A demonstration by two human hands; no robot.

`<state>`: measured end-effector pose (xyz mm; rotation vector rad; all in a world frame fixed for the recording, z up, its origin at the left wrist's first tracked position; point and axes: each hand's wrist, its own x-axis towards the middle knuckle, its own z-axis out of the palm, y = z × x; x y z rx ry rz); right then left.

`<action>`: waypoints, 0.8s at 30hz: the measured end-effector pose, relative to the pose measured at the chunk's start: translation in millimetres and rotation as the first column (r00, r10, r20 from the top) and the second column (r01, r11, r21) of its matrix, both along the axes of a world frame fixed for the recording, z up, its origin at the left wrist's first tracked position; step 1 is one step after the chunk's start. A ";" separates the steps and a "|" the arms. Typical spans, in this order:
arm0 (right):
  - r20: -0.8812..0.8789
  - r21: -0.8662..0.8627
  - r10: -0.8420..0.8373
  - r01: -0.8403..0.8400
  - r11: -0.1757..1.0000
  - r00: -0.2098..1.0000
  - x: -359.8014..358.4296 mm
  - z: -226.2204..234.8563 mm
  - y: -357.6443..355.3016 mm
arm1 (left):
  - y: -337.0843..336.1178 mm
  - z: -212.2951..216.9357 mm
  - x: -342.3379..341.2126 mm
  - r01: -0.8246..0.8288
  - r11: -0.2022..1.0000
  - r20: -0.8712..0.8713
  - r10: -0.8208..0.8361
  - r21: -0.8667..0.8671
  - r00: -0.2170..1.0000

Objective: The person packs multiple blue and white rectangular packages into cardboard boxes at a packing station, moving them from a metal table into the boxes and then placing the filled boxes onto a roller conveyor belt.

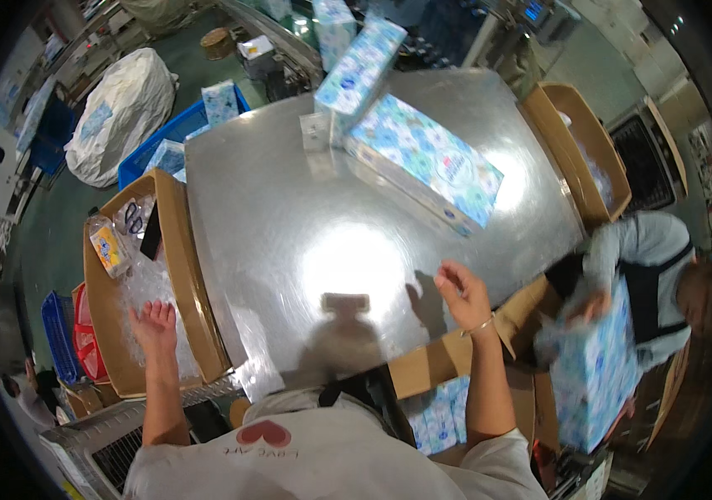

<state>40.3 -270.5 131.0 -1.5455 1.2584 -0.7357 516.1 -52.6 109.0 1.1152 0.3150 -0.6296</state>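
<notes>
My left hand [154, 327] hovers at the clear plastic film in a long cardboard box [192, 292], fingers stretched and apart, with nothing visibly held. Above the near right part of the metal table [248, 200] is my right hand [463, 293], empty, with its fingers loosely curled and the thumb apart. Farther off on the table lies a long blue-and-white floral pack [433, 162]. Another floral pack [362, 67] is at its left end, beside a small pale block [314, 132]. An orange-and-white packet [109, 248], scissors [133, 218] and a dark flat object [151, 235] lie in the cardboard box.
At the right, a co-worker [660, 283] handles a large floral bundle [596, 367]. Below my right arm, an open carton [427, 367] contains floral packs [443, 417]. Another cardboard box [539, 112] stands at the far right; a blue crate [129, 169] and white sack [127, 108] are far left.
</notes>
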 end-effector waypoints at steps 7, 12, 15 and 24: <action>-0.675 -0.485 -0.111 -0.326 0.811 0.729 48.1 -19.1 -176.6 | -119.9 6.9 -40.9 0.415 0.857 0.565 -0.514 0.306 0.645; -0.847 -0.167 -0.099 -0.084 0.982 0.523 23.5 -39.8 -250.5 | -351.0 33.4 -93.7 0.303 0.723 0.783 -0.547 0.620 -0.297; -0.857 0.153 0.088 0.087 0.984 0.507 45.4 -15.9 -242.2 | -445.7 15.7 -90.7 0.008 0.646 0.565 -0.661 0.763 -0.493; -0.426 0.253 -0.421 0.553 0.794 0.800 -13.3 -130.2 -142.1 | -405.0 15.2 -181.0 0.209 0.263 0.334 -0.805 0.942 -0.490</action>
